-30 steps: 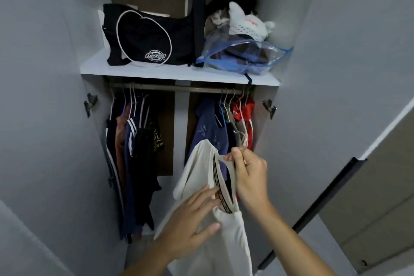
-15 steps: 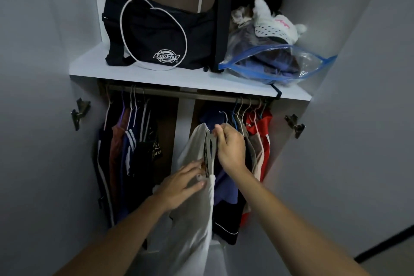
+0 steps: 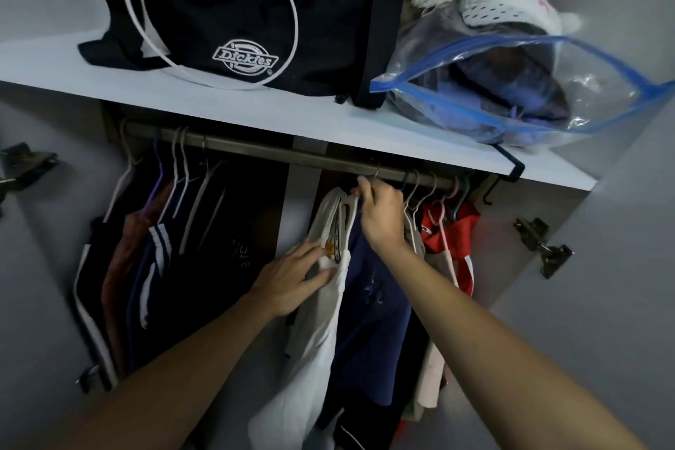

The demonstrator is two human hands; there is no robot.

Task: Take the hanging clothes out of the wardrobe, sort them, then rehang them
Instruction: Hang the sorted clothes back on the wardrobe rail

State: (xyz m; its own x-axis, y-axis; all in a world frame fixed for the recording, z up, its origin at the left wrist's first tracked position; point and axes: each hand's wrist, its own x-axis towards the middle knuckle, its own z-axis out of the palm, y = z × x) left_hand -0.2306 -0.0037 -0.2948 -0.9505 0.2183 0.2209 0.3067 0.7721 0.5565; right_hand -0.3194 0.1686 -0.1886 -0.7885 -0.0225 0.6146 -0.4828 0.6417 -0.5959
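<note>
Now, right hand (image 3: 381, 214): its grip is pinching the hook of the hanger (image 3: 347, 206) up at the wardrobe rail (image 3: 292, 153), just left of the other hooks.
Left hand (image 3: 292, 279): lying flat with fingers spread, pressing on the side of the white garment (image 3: 310, 358) near its collar, at about 8 o'clock from the right hand.
White garment: hanging from that hanger near the middle of the wardrobe, trailing down toward 6 o'clock, touching the navy garment (image 3: 372, 307) at its 3 o'clock side.
Red garment (image 3: 449, 230): hanging on a pink hanger at 3 o'clock from the right hand.
Dark clothes (image 3: 160, 267): hanging in a group at 9 o'clock, well apart from the white garment.
Shelf (image 3: 328, 124): sitting above the rail, carrying a black Dickies bag (image 3: 233, 11) at 11 o'clock and a clear zip bag (image 3: 511, 91) at 1 o'clock.
Plush toy (image 3: 504, 7): resting on top of the zip bag.
</note>
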